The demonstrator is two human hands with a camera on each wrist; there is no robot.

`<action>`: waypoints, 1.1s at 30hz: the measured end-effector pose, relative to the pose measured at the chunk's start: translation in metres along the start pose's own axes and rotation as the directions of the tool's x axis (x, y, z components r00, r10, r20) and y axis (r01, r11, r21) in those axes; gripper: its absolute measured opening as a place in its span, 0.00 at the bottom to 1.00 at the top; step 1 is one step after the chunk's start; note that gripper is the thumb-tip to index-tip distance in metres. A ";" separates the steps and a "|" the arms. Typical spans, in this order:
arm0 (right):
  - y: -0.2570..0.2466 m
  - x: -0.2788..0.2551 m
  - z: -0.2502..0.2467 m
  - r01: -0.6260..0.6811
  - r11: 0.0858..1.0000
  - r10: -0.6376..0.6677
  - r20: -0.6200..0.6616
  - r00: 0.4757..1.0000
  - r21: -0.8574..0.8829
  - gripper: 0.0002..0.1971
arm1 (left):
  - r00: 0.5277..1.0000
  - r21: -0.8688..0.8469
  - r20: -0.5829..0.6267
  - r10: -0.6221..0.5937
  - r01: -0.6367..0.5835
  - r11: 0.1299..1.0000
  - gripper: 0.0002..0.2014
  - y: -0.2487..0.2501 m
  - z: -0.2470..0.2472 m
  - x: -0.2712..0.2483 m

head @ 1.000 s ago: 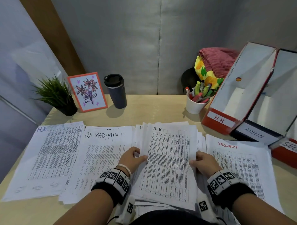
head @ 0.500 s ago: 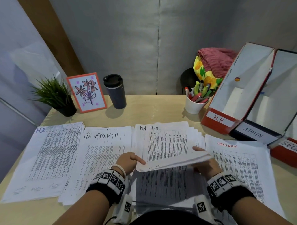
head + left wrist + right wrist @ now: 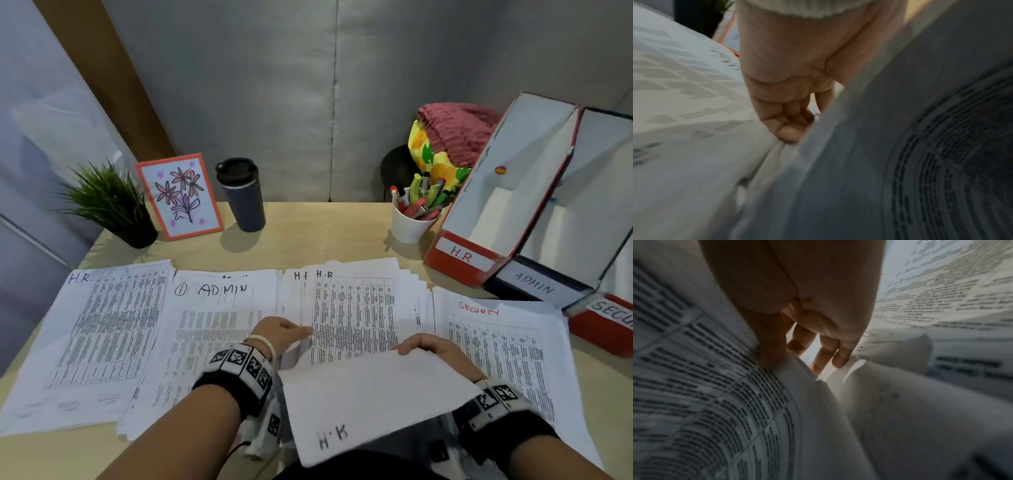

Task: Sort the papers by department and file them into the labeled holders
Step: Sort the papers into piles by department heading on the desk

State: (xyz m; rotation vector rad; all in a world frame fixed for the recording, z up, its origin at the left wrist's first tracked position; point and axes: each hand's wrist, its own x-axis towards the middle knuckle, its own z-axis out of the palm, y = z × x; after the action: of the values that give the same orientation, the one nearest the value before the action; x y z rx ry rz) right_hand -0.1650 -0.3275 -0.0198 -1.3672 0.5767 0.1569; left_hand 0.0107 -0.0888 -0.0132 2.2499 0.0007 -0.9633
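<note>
Four paper piles lie in a row on the desk: an H.R. pile (image 3: 102,325), an ADMIN pile (image 3: 212,329), a middle stack (image 3: 352,308) headed H.R, and a SECURITY pile (image 3: 496,349). My right hand (image 3: 428,346) (image 3: 797,356) pinches the far edge of an H.R sheet (image 3: 370,401) (image 3: 694,369), flipped back towards me with its blank side up. At the middle stack's left edge rests my left hand (image 3: 281,334) (image 3: 789,113), fingers curled, thumb lying on the paper. The H.R. holder (image 3: 462,255), ADMIN holder (image 3: 534,284) and SECURITY holder (image 3: 613,315) stand at the right.
Along the back of the desk stand a potted plant (image 3: 109,202), a framed flower drawing (image 3: 180,195), a dark tumbler (image 3: 241,193) and a white pen cup (image 3: 411,219). A pink and yellow cloth bundle (image 3: 452,137) sits behind the cup.
My right hand has lifted the top H.R sheet off the middle stack and swung it over towards me. My left hand has stayed at the stack's left edge.
</note>
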 end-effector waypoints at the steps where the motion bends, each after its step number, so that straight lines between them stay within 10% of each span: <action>1: -0.002 -0.001 0.002 -0.016 1.000 0.016 -0.005 1.000 -0.017 0.07 | 1.000 0.039 -0.006 0.017 -0.016 0.999 0.17 0.002 0.004 0.001; 6: -0.008 -0.002 0.002 -0.047 0.999 0.048 -0.030 0.998 0.015 0.07 | 0.992 0.001 -0.120 0.046 -0.046 0.999 0.18 0.003 0.013 0.000; 11: 0.001 0.008 0.009 -0.246 0.926 0.085 -0.476 0.875 -0.287 0.07 | 0.985 -0.094 -0.153 0.081 -0.096 0.991 0.04 -0.007 0.010 0.000; 16: 0.008 0.008 -0.006 -0.204 0.955 0.079 -0.479 0.874 -0.215 0.07 | 0.972 -0.131 -0.184 0.143 -0.168 0.977 0.05 -0.012 0.009 -0.004; 23: 0.002 0.017 0.001 -0.276 0.909 0.098 -0.486 0.869 -0.311 0.03 | 0.992 -0.011 0.083 0.096 -0.095 0.995 0.08 0.000 0.006 -0.007; 26: -0.002 0.018 0.008 -0.287 0.885 0.088 -0.473 0.877 -0.368 0.02 | 0.991 0.036 0.113 0.071 -0.076 0.996 0.31 0.003 0.010 -0.006; 30: -0.004 0.013 0.015 -0.262 0.896 0.075 -0.459 0.885 -0.359 0.05 | 0.996 0.055 -0.011 0.090 -0.089 0.995 0.06 0.002 0.017 -0.006; 33: -0.007 0.007 0.018 -0.170 0.973 0.076 -0.481 0.874 -0.154 0.17 | 0.989 0.127 0.000 0.149 -0.148 0.981 0.12 -0.004 0.015 -0.007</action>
State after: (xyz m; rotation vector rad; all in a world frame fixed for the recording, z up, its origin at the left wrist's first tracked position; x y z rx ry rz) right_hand -0.1508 -0.3130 -0.0153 -1.5674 1.0850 -0.0244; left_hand -0.0055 -0.0928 -0.0186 2.3328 -0.2274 -0.8948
